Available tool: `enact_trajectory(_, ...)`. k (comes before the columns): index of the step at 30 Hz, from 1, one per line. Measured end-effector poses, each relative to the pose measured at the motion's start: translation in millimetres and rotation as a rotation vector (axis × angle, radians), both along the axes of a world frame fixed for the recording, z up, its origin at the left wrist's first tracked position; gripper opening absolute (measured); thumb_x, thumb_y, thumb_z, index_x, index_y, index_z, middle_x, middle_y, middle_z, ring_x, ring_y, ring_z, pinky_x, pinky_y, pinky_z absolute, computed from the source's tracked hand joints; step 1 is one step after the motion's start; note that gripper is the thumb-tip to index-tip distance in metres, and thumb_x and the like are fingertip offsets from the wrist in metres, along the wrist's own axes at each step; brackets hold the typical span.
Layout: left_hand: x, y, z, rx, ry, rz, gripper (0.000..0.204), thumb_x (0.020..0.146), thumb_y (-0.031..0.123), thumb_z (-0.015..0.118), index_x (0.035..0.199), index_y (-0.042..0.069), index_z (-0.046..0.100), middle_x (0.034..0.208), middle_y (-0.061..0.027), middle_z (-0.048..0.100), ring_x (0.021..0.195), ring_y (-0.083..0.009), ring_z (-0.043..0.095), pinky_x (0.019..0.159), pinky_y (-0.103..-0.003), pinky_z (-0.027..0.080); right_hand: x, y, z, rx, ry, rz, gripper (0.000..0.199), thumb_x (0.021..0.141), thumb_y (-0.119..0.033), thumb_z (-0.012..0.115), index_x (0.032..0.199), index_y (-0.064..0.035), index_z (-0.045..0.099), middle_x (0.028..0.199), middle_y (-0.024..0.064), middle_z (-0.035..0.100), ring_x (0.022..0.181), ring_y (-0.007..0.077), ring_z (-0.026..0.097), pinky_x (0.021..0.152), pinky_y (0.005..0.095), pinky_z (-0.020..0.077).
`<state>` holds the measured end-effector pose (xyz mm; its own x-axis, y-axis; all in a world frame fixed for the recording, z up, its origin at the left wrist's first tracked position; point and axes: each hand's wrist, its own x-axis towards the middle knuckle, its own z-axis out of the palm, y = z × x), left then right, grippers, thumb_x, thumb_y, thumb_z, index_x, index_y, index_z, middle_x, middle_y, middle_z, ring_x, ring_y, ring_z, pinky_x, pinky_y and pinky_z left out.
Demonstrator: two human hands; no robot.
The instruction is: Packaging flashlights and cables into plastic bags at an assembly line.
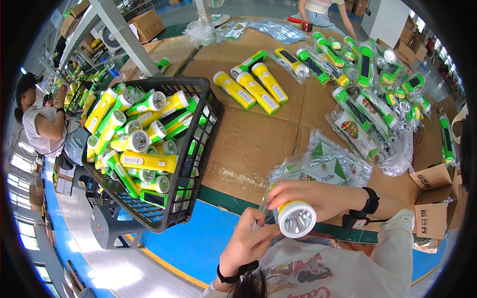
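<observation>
My right hand (313, 196) is wrapped over a yellow flashlight (297, 219), whose white round head with its shiny reflector faces me. Close beside it, the fingers of my left hand (246, 241) are pinched together near the flashlight's head. Clear film of a plastic bag (264, 203) runs between the two hands and reaches the left fingers. The flashlight's body is mostly hidden by my right hand. Just beyond lies a pile of clear plastic bags (323, 166) with green and white printed cards.
On the left stands a black basket (211, 107) heaped with yellow and green flashlights. Several loose flashlights (256, 92) lie on the cardboard-covered table (238, 144). Bagged flashlights (365, 99) pile up at the right, by an open carton (432, 198). Other people are farther off.
</observation>
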<state>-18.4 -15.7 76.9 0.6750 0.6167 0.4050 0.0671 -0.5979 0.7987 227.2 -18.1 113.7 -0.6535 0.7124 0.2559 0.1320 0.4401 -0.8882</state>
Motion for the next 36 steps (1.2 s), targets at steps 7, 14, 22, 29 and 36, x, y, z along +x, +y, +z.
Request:
enact_trajectory(7,4,-3,4,0.059,0.062,-0.072,0.026,0.068,-0.002,0.08,0.092,0.004,0.073,0.091,-0.0097,0.05,0.084,-0.0261,0.054,0.069,-0.035,0.046,-10,-18,-7,0.25,-0.669,-0.153,0.032,0.083,-0.012,0.061,0.111,0.0016,0.055,0.104,0.0186,0.064,0.102,0.034,0.064,0.087,0.0418,0.0514)
enact_trajectory(14,16,11,-13,0.091,0.129,0.022,0.025,0.069,0.002,0.082,0.091,0.003,0.07,0.091,-0.0097,0.051,0.084,-0.0264,0.054,0.069,-0.035,0.045,8,6,-10,0.281,-0.739,-0.118,0.031,0.084,-0.009,0.062,0.112,0.0029,0.056,0.104,0.0176,0.064,0.101,0.0295,0.065,0.086,0.037,0.0531)
enact_trajectory(22,8,12,-40,-0.022,0.127,0.209,0.039,0.072,-0.004,0.078,0.108,0.006,0.072,0.087,-0.0076,0.048,0.079,-0.0216,0.051,0.068,-0.032,0.044,125,32,-51,0.406,-0.504,-1.034,0.025,0.096,-0.017,0.06,0.115,-0.0016,0.058,0.108,0.0115,0.067,0.106,0.0261,0.064,0.1,0.0413,0.0463)
enact_trajectory(29,20,3,-52,-0.232,-0.142,0.55,0.051,0.076,-0.004,0.075,0.125,-0.002,0.062,0.11,-0.0142,0.061,0.095,-0.0226,0.056,0.085,-0.031,0.046,185,71,-42,0.384,-1.21,-0.957,0.028,0.089,-0.032,0.067,0.075,-0.0072,0.065,0.079,0.0085,0.068,0.083,0.0286,0.064,0.082,0.0446,0.043)
enact_trajectory(36,11,-6,-77,-0.161,-0.048,0.482,0.035,0.089,-0.002,0.061,0.124,-0.005,0.061,0.121,-0.0205,0.064,0.106,-0.0328,0.058,0.093,-0.04,0.046,189,84,-63,0.0,-1.644,-0.905,0.022,0.078,-0.029,0.075,0.08,-0.0074,0.072,0.084,0.0066,0.072,0.078,0.0276,0.07,0.07,0.0496,0.0458)
